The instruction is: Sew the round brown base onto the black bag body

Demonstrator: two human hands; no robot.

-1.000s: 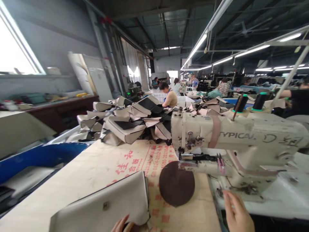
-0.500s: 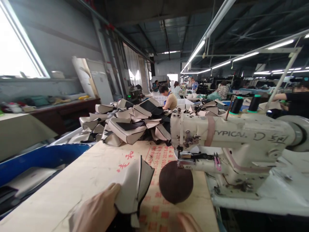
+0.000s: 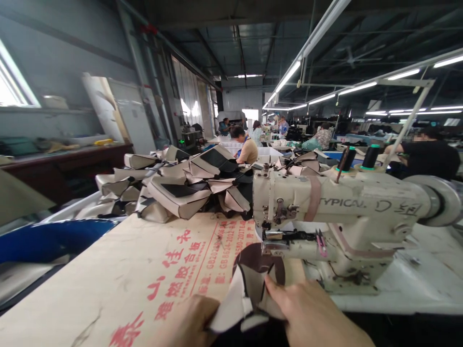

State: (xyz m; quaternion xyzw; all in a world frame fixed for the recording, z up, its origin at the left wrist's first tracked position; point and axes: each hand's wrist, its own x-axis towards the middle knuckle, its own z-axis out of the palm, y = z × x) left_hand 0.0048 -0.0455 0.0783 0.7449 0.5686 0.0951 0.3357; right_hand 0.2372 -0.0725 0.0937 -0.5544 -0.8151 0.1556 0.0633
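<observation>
Workshop bench (image 3: 108, 274) bears red Chinese print and "GB" codes; the sewing machine (image 3: 347, 212) reads "TYPICAL". Our left hand (image 3: 184, 323) and right hand (image 3: 314, 318) hold 1 cream panel (image 3: 231, 303) just before the machine, each grip clenched on it.

The hall is long, under a dark ceiling (image 3: 253, 29) of beams and panels. Rows of tube lights (image 3: 289, 74) run toward the pale far wall (image 3: 238, 99). On the left stands a grey wall (image 3: 72, 62) with a bright window (image 3: 10, 91) (only its lower corner shows) and a dark wooden sideboard (image 3: 72, 161) below it. White boards (image 3: 119, 115) lean against that wall, and farther along hang pale curtains (image 3: 188, 96) with daylight behind. The counter (image 3: 108, 270) has a brown top printed with red characters. People (image 3: 248, 147) sit at tables (image 3: 269, 153) deep in the hall.
</observation>
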